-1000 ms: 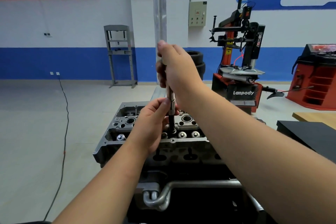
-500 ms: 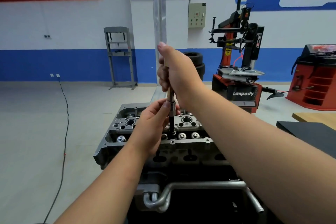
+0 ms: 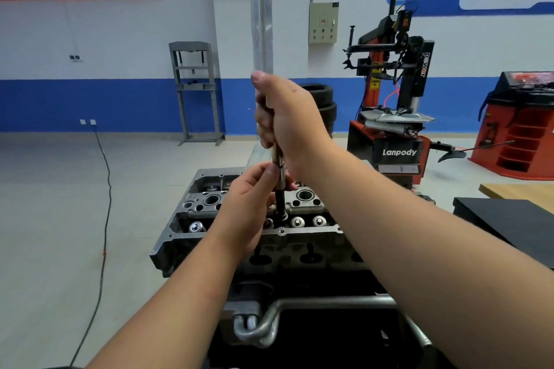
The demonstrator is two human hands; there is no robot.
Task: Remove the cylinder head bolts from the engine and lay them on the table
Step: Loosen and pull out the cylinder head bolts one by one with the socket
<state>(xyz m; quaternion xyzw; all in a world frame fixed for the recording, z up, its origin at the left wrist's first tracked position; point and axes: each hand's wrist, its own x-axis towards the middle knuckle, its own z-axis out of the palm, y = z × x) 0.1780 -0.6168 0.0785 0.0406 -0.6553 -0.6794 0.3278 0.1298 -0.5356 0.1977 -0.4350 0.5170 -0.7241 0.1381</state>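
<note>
Bare grey aluminium cylinder head (image 3: 239, 237) sits centre frame on its dark engine block, long near edge facing the person, bent silver pipe (image 3: 269, 317) running just below it. Open grey floor to the left and behind; only a black cable (image 3: 105, 189) trails across it. Right side is tighter: black table corner (image 3: 509, 219) near the forearm, wooden tabletop (image 3: 515, 190) behind it, red-and-black Lanpody tyre changer (image 3: 395, 129) further back.

Long steel socket extension tool (image 3: 280, 189) stands upright, its dark lower end seated in a bolt hole in the middle row of the head. The bolt itself is hidden by the socket; can't tell how far out it is.

Right hand (image 3: 284, 120) is clenched around the tool's upper shaft, thumb on top. Left hand (image 3: 248, 204) pinches the shaft lower down, fingers curled around it just above the head.

Shiny round valve caps (image 3: 305, 222) line the near row, beside the tool.
</note>
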